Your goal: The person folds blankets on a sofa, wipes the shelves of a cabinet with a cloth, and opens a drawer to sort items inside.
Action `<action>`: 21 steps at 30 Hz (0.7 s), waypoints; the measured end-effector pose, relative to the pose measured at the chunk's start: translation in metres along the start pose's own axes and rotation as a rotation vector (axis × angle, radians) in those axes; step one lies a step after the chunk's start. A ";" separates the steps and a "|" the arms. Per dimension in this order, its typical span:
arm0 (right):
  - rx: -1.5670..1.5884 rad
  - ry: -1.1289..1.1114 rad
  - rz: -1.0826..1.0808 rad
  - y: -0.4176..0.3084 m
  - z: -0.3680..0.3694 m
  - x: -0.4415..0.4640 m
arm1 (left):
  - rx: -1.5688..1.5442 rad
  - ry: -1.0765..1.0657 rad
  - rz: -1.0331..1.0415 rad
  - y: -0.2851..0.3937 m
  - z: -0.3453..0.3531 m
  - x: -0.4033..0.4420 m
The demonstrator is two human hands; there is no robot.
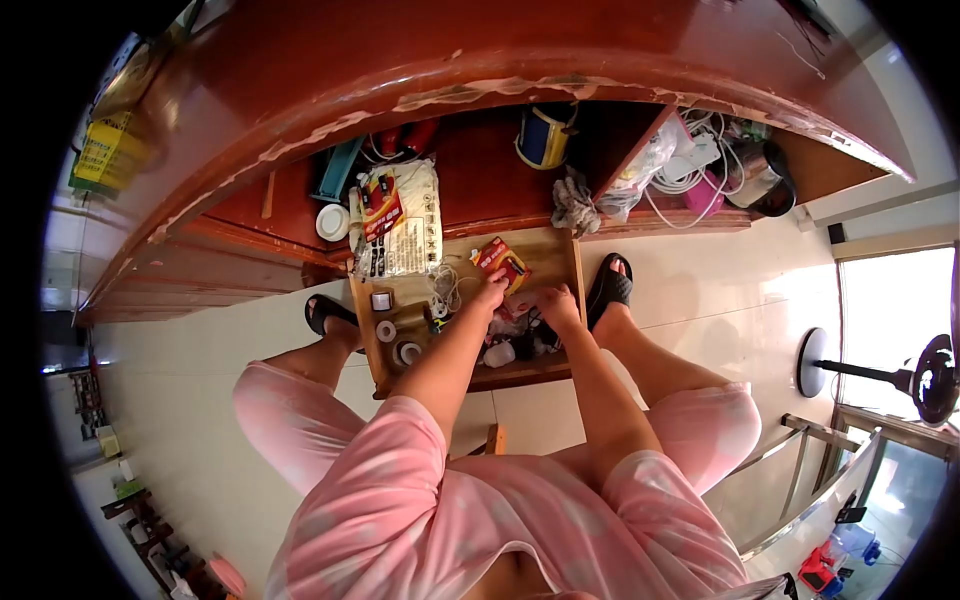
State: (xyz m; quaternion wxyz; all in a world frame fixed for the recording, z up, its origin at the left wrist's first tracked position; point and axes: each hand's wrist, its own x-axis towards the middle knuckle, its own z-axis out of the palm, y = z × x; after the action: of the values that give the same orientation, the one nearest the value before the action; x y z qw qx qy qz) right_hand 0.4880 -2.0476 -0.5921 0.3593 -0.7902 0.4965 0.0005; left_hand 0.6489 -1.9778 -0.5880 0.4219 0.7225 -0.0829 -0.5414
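Observation:
A wooden drawer [372, 345] is pulled out between my legs, with small items inside. My left hand [491, 291] is closed at the near edge of a red-and-yellow packet [503, 262], which lies tilted over the drawer's far part. To its right, my right hand [556, 304] has bent fingers at a clear plastic bag [518, 306]; its grip is partly hidden. A white cable [444, 288] lies left of my left hand. Tape rolls [408, 352] sit in the drawer's near left, and a white rounded item [499, 354] lies near its front.
Above the drawer, the red wooden cabinet [480, 195] holds a white printed package [415, 225] with another red packet [382, 207] on it. A blue-and-yellow container [543, 138] stands farther back. White cables [690, 165] fill the right compartment. A fan [935, 380] stands far right.

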 end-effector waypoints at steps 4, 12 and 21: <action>0.139 -0.227 0.020 -0.014 -0.010 -0.006 | -0.006 0.034 0.135 -0.017 0.007 0.025; -0.197 -0.258 -0.152 -0.057 -0.015 -0.049 | 0.529 0.382 0.446 -0.007 -0.014 0.004; -0.478 0.084 -0.255 -0.038 0.000 -0.036 | 0.455 0.583 0.635 -0.021 -0.066 -0.051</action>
State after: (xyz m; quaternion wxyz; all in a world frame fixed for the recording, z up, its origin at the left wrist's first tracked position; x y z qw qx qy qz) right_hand 0.4995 -2.0096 -0.5572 0.1385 -0.9081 0.3931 0.0395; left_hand 0.6778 -1.9007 -0.5630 0.4031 0.8571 -0.2936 -0.1291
